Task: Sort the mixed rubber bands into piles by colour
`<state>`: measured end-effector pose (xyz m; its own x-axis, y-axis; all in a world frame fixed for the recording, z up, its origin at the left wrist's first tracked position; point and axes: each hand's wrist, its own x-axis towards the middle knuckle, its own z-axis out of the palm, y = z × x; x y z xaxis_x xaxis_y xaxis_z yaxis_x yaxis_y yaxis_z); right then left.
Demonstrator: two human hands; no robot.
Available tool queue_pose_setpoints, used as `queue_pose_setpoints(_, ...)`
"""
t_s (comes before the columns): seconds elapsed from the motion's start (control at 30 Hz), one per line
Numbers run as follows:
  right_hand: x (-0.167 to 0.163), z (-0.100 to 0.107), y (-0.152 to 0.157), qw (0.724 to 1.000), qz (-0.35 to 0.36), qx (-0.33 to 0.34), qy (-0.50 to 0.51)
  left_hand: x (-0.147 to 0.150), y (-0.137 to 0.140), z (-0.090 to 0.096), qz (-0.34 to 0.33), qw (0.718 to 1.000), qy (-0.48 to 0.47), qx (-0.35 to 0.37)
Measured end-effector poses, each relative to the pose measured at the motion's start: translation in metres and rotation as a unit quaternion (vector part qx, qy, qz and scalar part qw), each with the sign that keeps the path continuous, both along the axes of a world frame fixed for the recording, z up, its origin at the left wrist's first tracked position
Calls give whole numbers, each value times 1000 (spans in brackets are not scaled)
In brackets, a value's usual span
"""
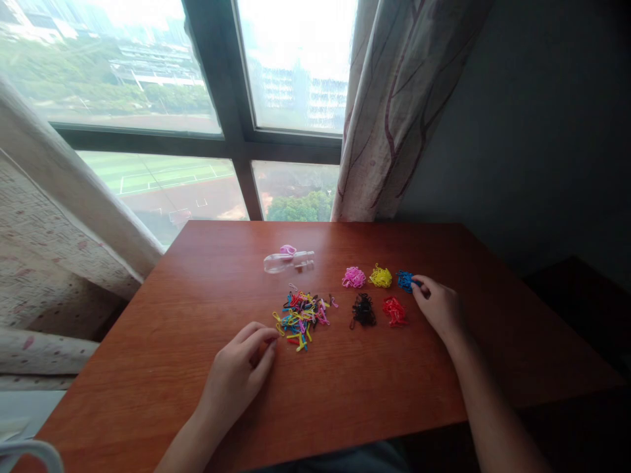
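A mixed heap of small coloured safety-pin-shaped clips (pixel 303 318) lies on the wooden table. My left hand (pixel 246 358) rests at the near left edge of this heap, fingers curled and thumb close to the fingertips; what is between them, if anything, is too small to make out. Further right, my right hand (pixel 438 305) pinches at the edge of a pile of blue clips (pixel 405 280), thumb and forefinger together on blue. Beside it are a yellow pile (pixel 381 276) and a pink pile (pixel 353 277). Nearer me lie a black pile (pixel 363 310) and a red pile (pixel 395 311).
Behind the mixed heap lies a clear plastic container (pixel 279 264) with a pink part (pixel 288 249). The table (pixel 345 387) reaches back to a window (pixel 296 79) between patterned curtains (pixel 389 98). A white curved object (pixel 32 450) shows at the lower left.
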<state>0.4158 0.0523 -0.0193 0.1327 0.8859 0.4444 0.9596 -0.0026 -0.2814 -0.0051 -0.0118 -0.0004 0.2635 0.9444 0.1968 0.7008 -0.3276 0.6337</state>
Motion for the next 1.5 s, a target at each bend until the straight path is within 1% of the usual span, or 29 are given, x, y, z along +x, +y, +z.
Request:
queue_pose_setpoints(0.2,-11,7,-10,999,2,35,21,1,0,0,4,1000,6,1)
queue_pose_setpoints(0.27,-24,12,-19,997,15,51,50,1,1,0,6,1000,12,-1)
queue_pose_setpoints(0.37,-56,19,-39,990,47,64,115,2,3,2,10,1000,28,-4)
queue_pose_setpoints(0.47,-95,20,-61,978,96,47,179,4,10,8,18,998,54,1)
queue_pose_setpoints(0.53,-118,18,-74,968,140,25,205,6,19,14,25,997,78,5)
queue_pose_setpoints(0.6,-134,12,-83,959,173,4,226,8,31,19,28,995,100,6)
queue_pose_setpoints(0.67,-143,5,-88,952,192,-10,237,10,45,23,25,993,119,6)
queue_pose_setpoints(0.83,-146,-7,-89,952,212,-32,217,15,75,23,8,988,156,10)
queue_pose_setpoints(1.07,-146,-7,-89,954,216,-42,203,22,99,15,-7,984,177,15)
queue_pose_setpoints(1.23,-146,-8,-90,955,210,-45,206,25,106,14,-14,980,200,19)
queue_pose_setpoints(1.5,-147,-6,-89,954,207,-46,213,21,106,13,-10,977,211,22)
